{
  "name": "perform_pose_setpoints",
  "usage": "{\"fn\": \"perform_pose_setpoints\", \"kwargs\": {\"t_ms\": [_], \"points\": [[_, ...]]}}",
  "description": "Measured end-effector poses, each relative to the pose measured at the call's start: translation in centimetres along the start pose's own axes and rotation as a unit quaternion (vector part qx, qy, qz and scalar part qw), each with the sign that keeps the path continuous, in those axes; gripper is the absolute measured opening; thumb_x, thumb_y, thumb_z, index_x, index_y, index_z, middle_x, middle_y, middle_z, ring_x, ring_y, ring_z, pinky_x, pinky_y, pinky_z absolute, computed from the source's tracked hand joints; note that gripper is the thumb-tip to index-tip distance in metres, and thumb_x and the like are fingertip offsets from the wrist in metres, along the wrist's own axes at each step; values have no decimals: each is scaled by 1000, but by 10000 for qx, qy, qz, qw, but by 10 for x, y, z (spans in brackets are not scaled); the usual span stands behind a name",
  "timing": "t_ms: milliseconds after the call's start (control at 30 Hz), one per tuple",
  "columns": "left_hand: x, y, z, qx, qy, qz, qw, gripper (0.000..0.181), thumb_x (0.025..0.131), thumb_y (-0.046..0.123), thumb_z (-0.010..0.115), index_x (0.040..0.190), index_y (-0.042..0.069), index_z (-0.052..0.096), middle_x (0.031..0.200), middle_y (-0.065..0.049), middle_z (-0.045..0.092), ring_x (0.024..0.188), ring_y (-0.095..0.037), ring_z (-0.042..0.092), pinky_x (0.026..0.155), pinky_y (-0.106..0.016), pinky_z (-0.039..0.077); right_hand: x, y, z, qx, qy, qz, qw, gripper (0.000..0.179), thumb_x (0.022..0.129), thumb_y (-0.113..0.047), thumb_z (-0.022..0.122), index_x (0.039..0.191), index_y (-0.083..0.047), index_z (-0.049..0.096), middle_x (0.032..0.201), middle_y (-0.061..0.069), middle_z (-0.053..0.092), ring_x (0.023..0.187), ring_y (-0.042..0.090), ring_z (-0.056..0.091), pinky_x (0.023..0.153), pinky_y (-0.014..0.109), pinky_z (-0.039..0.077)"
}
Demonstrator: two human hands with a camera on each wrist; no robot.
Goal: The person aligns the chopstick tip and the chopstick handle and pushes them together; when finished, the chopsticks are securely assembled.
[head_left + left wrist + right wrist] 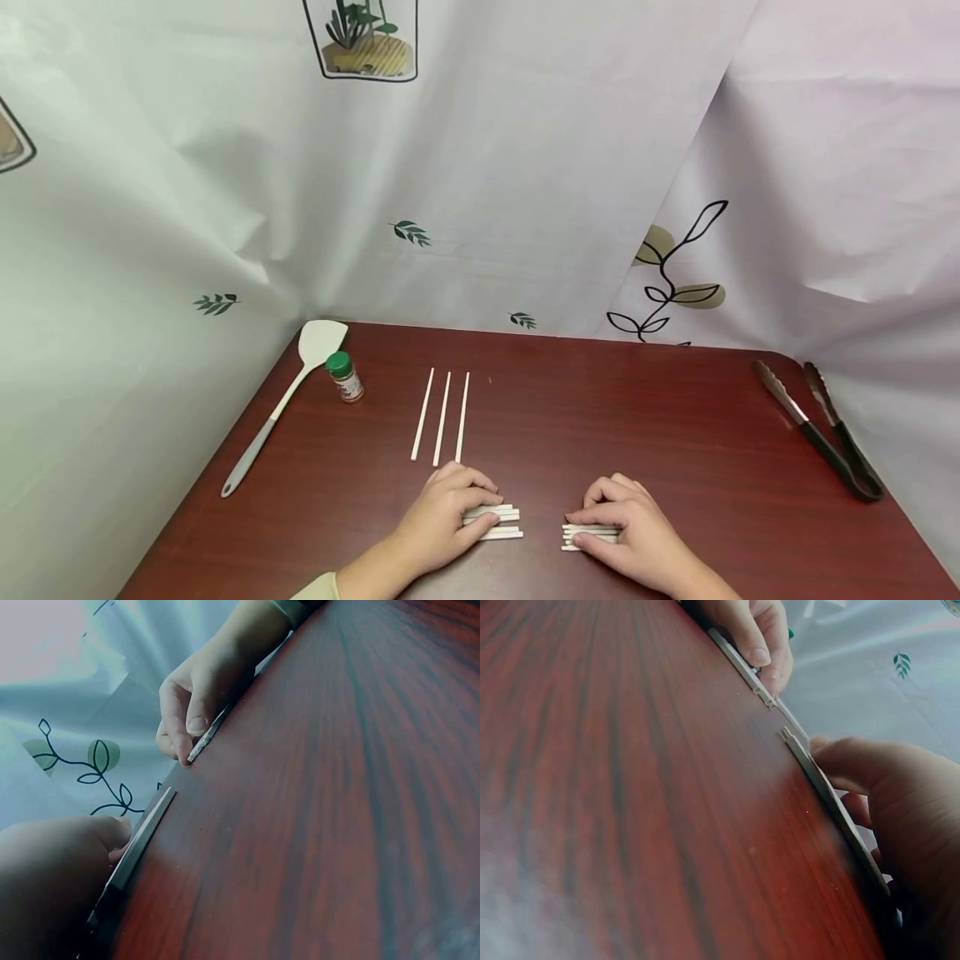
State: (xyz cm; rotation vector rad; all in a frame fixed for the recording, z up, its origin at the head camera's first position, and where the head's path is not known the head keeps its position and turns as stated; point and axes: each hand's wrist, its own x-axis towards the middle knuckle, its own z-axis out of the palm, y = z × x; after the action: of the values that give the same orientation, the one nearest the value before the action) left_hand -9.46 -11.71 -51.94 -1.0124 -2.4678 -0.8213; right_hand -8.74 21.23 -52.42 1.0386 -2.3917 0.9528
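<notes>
My left hand [446, 515] curls over several thin white sticks [510, 535] on the table, thumb on the near side and fingers on the far side. Their ends stick out to the right, in two slightly separated groups. Across a short gap, my right hand [637, 533] grips another group of white sticks [592, 530] between thumb and fingers, the ends facing left. Both bundles lie low on the tabletop; in the right wrist view the right bundle [832, 802] runs along the palm side. My palms hide the sticks' outer ends.
Three separate white sticks [442, 418] lie side by side beyond my left hand. At the back left are a white spatula [318, 342] with a grey handle and a green-capped spice jar [347, 383]. Black-handled tongs [832, 450] lie spread at the right edge. Fabric [480, 167] hangs behind the dark red table [675, 417].
</notes>
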Motion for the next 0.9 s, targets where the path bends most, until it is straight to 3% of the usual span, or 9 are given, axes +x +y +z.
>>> {"fn": "perform_pose_setpoints", "kwargs": {"t_ms": [467,900], "points": [[0,0,-2,20,79,167,9998,21,83,23,91,103,23,85,112,15,72,105,-7,60,95,-40,49,1,-5,4,-51,196,133,9997,32,72,-20,97,96,-37,84,94,-28,60,86,-5,47,76,27,38],[0,1,1,-218,217,-65,9995,16,84,18,89,99,24,85,108,17,72,103,-5,60,93,-37,48,1,-5,6,18,302,119,9995,33,73,-19,97,94,-39,81,92,-26,62,84,-5,47,77,22,35]]}}
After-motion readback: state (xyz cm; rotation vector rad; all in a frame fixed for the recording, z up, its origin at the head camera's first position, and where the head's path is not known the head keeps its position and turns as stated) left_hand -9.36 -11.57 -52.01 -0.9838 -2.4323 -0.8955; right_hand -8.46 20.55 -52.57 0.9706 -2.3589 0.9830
